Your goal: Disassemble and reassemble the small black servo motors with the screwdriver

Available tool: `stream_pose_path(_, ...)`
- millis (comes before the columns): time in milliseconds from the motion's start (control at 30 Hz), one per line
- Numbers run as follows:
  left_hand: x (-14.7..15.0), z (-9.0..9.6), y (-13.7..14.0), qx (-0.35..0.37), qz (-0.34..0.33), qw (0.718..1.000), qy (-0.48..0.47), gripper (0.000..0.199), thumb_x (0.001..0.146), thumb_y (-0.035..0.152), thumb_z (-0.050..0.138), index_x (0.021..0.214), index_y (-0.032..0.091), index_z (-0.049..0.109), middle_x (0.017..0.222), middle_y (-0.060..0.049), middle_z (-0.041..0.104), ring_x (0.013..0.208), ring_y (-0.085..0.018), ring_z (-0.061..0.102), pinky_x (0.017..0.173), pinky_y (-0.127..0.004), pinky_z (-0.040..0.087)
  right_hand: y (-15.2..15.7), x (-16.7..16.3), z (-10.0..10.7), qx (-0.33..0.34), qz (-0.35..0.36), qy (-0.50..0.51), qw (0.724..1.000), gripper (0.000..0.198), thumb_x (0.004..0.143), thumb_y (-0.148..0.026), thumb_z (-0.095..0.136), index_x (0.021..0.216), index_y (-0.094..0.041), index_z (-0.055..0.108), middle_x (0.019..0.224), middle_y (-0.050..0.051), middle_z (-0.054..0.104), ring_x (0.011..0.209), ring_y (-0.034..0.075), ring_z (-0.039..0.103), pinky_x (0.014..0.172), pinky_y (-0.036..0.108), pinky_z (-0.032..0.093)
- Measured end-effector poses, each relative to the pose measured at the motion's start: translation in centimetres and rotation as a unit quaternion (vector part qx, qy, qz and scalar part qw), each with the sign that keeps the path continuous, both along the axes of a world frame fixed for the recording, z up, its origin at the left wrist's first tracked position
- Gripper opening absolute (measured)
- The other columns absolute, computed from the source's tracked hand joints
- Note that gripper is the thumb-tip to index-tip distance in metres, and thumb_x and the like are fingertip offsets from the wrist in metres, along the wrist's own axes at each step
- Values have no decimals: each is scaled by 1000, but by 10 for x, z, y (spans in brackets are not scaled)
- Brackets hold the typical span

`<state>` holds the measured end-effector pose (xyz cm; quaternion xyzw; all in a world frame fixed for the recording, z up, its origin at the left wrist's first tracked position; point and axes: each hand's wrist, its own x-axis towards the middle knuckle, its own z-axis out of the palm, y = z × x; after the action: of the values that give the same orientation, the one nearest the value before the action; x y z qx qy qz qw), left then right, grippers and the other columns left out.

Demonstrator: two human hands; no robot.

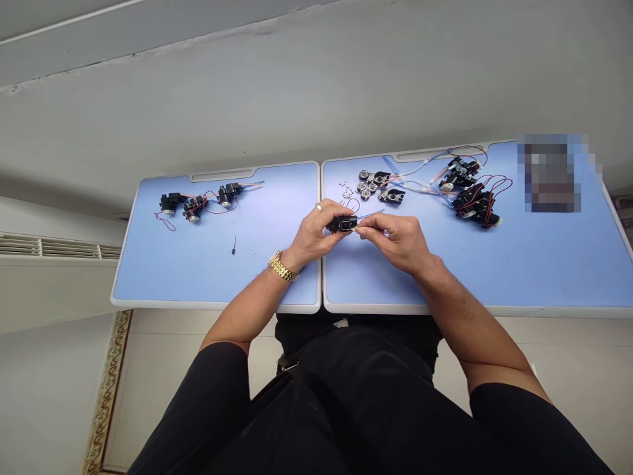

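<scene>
My left hand (316,231) grips a small black motor-like unit (342,224) above the gap between the two tabletops. Thin blue and dark wires stick out from this unit. My right hand (395,239) pinches with thumb and forefinger at the unit's right end; what lies between those fingertips is too small to make out. Just beyond the hands, several tiny screws (345,194) are scattered. Round metal-and-black pieces (366,186) lie near them, beside black housing parts (390,196).
On the left blue tabletop (148,264) are black wired units (192,206) and a small screwdriver (234,245). Bundled black units (477,206) with red and blue wires rest on the right tabletop (544,264). A blurred dark object (551,175) is at the far right. A wall stands behind.
</scene>
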<state>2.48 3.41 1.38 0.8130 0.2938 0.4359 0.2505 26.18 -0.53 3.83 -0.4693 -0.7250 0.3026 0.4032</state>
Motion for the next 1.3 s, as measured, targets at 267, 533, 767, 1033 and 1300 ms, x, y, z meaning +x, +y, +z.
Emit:
stream_pose_path(267,1,3,0,-9,-18,1000,-17,24,105,34,82,126,25,74,109,-6,76,98,-19,70,83,-35,57,4,2,0,-77,21,69,994,33,101,-54,78,88,-25,81,76,0,80,68,17,71,69,30,54)
stream_pose_path(533,1,0,0,-53,11,999,10,24,103,29,81,125,24,73,110,-6,75,96,-18,69,84,-34,57,6,-2,-16,100,0,-27,995,21,110,-38,69,98,-25,79,90,4,84,77,20,73,74,34,55)
stream_pose_path(767,2,-7,0,-66,43,996,49,26,101,23,80,126,23,72,114,-7,75,102,-20,70,91,-37,57,4,-8,-24,236,-7,-168,957,24,115,-25,54,101,-23,74,89,6,82,79,22,71,79,37,53)
stream_pose_path(1033,3,-7,0,-80,38,996,34,26,100,27,82,124,23,73,112,-5,74,100,-20,70,90,-35,57,4,-7,-23,189,-3,-126,974,23,116,-29,55,103,-23,73,92,7,82,80,23,73,77,38,55)
stream_pose_path(1300,3,-8,0,-106,57,992,45,26,99,26,82,123,23,74,110,-5,74,101,-20,70,91,-36,57,1,-11,-23,250,-41,-173,952,24,115,-27,59,98,-24,75,86,3,82,77,20,71,75,36,49)
